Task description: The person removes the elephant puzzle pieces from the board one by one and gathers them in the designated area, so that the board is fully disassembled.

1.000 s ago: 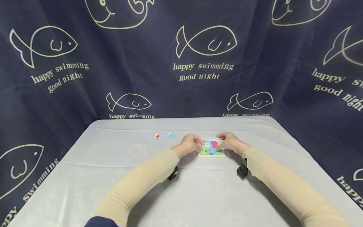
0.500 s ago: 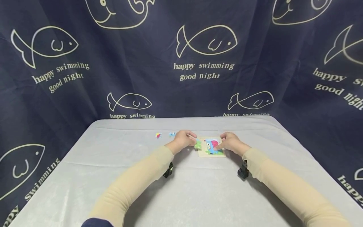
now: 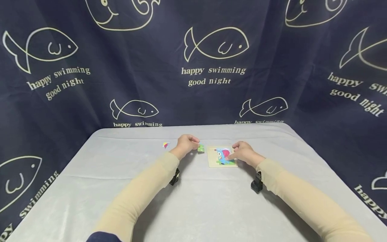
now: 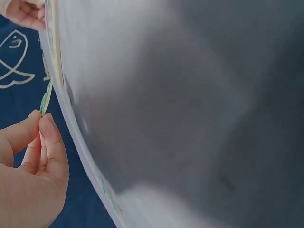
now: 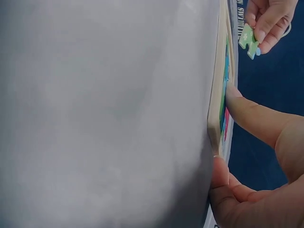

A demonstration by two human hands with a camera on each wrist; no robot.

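Observation:
My left hand (image 3: 186, 144) pinches a green jigsaw piece (image 3: 201, 149) between thumb and fingers, left of the wooden puzzle board (image 3: 212, 160). In the right wrist view the jigsaw piece (image 5: 248, 42) shows its notched edge, held up apart from the board. Assembled pieces (image 3: 223, 156) on the board form a blue animal with a pink patch; the left part of the board is bare wood. At the board's right side, my right hand (image 3: 245, 153) grips it, thumb (image 5: 237, 97) on the pieces and fingers at the edge.
A loose yellow, red and blue piece (image 3: 165, 145) lies on the grey-white tablecloth (image 3: 193, 201), left of my left hand. A dark blue curtain (image 3: 169, 87) printed with fish hangs behind the table. Black wrist cameras (image 3: 257, 183) sit under both forearms.
The green piece has come off the board's left part and moved left with my left hand, which now covers one loose piece. My right hand stays on the board.

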